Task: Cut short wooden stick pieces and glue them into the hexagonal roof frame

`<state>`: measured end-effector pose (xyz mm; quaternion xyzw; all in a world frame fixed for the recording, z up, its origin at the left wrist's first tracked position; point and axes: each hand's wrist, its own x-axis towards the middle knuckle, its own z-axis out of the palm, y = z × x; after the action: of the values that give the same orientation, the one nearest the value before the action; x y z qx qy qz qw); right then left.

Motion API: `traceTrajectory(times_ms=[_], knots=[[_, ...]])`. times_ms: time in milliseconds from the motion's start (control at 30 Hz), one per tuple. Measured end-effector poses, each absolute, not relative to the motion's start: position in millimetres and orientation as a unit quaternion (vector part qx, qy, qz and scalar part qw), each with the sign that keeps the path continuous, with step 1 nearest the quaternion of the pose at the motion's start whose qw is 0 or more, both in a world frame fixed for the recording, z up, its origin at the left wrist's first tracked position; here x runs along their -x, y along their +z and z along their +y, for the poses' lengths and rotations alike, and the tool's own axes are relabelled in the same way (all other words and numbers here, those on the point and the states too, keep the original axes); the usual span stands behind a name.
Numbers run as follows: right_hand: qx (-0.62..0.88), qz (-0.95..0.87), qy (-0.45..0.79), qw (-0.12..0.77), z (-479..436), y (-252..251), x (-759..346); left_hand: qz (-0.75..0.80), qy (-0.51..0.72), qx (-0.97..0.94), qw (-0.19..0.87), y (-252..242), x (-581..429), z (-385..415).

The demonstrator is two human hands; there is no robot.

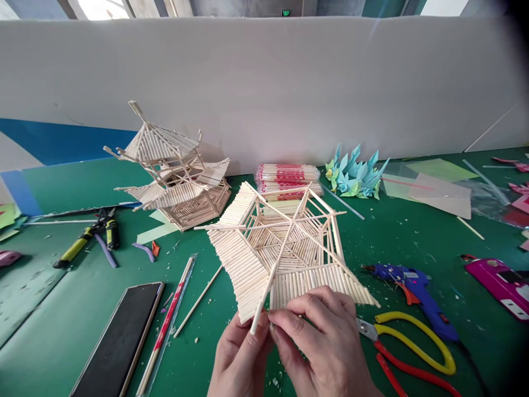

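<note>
2 hands at near edge of stick roof frame [285,251]. Left hand [239,358] curled under edge, fingertips pinching a protruding rib stick [261,302]; right hand [326,342] closed over slats just right. Best done: steady frame, seat rib flush, gentle pressure.

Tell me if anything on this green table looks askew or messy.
The finished wooden-stick pagoda model leans, its top tiers tilted left. Pale wood crumbs litter the green table. Otherwise nothing stands out.
</note>
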<state>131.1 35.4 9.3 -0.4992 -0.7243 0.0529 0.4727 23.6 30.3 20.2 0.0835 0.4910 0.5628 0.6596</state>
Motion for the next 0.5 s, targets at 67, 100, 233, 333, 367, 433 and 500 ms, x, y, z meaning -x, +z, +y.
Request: traceTrajectory(times_ms=[67,100,233,333,367,433,500], knots=[[0.5,-0.724,0.055,0.472,35.1,9.6,-130.9,0.483,0.566,-0.085,0.662,20.0,-24.1,31.2],[0.502,-0.723,0.058,0.471,34.8,10.1,-130.9,0.48,0.567,-0.085,0.664,19.6,-24.2,31.6],[0.491,-0.72,0.079,0.485,32.5,14.7,-133.9,0.47,0.565,-0.086,0.673,14.8,-22.0,31.4],[0.471,-0.705,0.084,0.524,31.0,17.6,-139.4,0.477,0.561,-0.09,0.671,8.9,-18.2,29.8],[0.467,-0.701,0.08,0.533,30.8,18.0,-141.3,0.481,0.561,-0.095,0.667,7.5,-17.1,29.5],[0.466,-0.702,0.068,0.534,30.5,17.7,-144.5,0.485,0.563,-0.113,0.659,7.1,-16.2,29.2],[0.476,-0.7,0.053,0.53,30.6,16.5,-146.6,0.485,0.565,-0.147,0.652,9.4,-17.0,29.1]])
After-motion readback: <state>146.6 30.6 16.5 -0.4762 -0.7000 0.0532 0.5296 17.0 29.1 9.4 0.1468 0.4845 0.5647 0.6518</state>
